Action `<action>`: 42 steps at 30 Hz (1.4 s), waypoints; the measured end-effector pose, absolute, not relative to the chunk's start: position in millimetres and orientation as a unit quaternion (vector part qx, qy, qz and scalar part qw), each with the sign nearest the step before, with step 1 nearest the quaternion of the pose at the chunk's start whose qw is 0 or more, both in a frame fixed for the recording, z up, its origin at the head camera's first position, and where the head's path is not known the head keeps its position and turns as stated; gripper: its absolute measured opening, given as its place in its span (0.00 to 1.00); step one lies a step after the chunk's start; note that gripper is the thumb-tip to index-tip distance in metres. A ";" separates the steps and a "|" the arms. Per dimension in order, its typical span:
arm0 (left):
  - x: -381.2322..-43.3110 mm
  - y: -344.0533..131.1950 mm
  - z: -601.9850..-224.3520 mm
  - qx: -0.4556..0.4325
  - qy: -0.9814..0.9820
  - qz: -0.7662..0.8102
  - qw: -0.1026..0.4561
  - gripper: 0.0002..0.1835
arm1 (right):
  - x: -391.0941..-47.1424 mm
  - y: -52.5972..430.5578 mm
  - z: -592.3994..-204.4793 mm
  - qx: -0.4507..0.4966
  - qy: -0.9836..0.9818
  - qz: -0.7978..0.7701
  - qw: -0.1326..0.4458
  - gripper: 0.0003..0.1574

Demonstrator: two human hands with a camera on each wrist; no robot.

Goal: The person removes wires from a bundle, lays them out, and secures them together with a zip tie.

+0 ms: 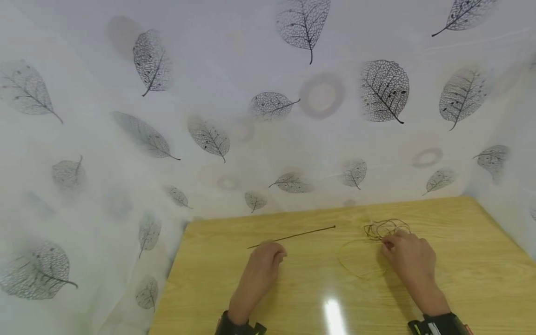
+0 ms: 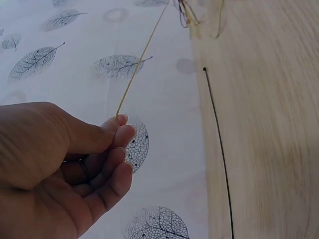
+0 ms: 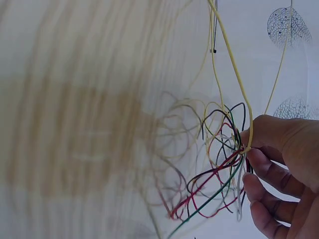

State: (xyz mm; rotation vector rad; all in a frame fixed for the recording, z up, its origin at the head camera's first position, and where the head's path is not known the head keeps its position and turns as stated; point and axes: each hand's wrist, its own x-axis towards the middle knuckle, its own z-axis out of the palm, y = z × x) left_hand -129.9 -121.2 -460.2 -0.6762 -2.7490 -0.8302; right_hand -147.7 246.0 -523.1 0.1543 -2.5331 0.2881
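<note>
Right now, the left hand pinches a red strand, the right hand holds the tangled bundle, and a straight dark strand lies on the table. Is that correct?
One slip: the left hand pinches a yellow strand, not a red one; the left wrist view shows it. The right hand does hold the tangled bundle, and the straight dark strand lies on the table.

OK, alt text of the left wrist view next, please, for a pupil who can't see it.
A left hand pinches a thin yellow wire that runs up to the top edge. A thin black cable tie lies on the pale wood-grain tabletop beside white leaf-printed sheeting.
</note>
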 end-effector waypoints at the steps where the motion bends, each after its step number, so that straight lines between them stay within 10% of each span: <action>1: -129.1 -124.1 -458.7 -0.230 -0.927 -0.281 0.099 0.05 | -147.9 247.3 -522.7 0.055 -0.948 0.108 0.295 0.05; 42: -121.5 -168.5 -459.0 -0.223 -0.914 -0.317 0.119 0.04 | -154.1 272.6 -528.0 0.102 -0.921 0.093 0.363 0.12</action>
